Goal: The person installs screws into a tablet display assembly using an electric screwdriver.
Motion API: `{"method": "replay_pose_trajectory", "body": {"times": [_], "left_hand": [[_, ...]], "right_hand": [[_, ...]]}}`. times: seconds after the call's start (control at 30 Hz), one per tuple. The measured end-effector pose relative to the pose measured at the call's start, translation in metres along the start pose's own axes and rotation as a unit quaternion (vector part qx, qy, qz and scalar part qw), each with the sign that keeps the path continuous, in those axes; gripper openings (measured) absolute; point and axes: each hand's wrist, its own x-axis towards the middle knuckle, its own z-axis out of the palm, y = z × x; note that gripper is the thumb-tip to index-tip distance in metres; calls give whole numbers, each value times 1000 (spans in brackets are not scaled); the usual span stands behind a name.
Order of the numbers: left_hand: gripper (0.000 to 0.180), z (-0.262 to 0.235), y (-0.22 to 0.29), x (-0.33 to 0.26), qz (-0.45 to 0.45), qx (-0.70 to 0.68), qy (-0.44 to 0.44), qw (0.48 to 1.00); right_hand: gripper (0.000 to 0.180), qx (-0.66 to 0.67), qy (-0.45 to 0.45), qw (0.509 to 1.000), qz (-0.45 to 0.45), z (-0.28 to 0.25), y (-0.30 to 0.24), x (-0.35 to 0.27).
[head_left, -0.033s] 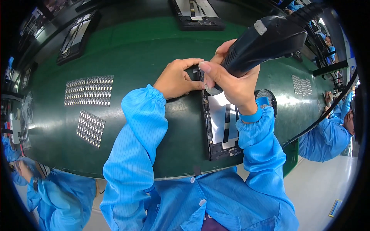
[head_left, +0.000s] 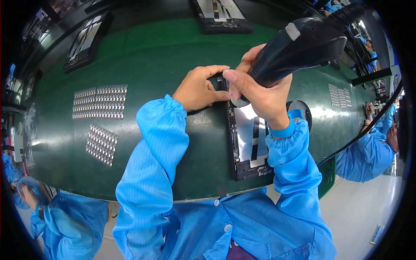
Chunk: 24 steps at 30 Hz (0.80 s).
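here, the right hand (head_left: 264, 97) is wrapped tight around the grip of a black electric screwdriver (head_left: 299, 47), thumb laid along its side, with the tool's body rising toward one o'clock and its round grey tip pressed down at the top edge of an opened flat device (head_left: 249, 143). that device, a dark frame with a shiny silver inner plate and a black strip down it, lies on the green belt (head_left: 156, 65) just past the person's chest, running from the hands toward six o'clock. the left hand (head_left: 199, 89) sits at nine o'clock of the tool tip, fingers curled and pressed down on the device's top left corner, touching the right thumb; what, if anything, lies under its fingertips cannot be told. a round grey dish (head_left: 301, 108) sits at three o'clock of the right wrist, just beside the blue cuff. well off at nine o'clock lie two sheets of small silver parts (head_left: 99, 102), one flat, one skewed below it. two more opened devices (head_left: 221, 13) rest at twelve and eleven o'clock at the belt's far edge. another sheet of parts (head_left: 340, 95) lies at three o'clock, and a black cable (head_left: 359, 134) curves past a co-worker's blue sleeve (head_left: 364, 158) at four o'clock.
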Motion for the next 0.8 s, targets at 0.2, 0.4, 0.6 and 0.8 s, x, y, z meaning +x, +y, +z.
{"method": "replay_pose_trajectory", "body": {"times": [0.2,0.4,0.6,0.8], "left_hand": [[61,-1,-11,3,34,7,3,999],[61,2,-7,3,23,3,0,1000],[68,5,9,-1,-11,-35,17,999],[61,12,11,-17,5,78,129,989]], "right_hand": [[31,-57,-62,994,-67,4,0,-8],[30,-62,-54,995,-59,-2,2,-9],[28,13,39,995,-95,-29,-32,-3],[27,33,72,987,-137,-65,-33,-18]]}}
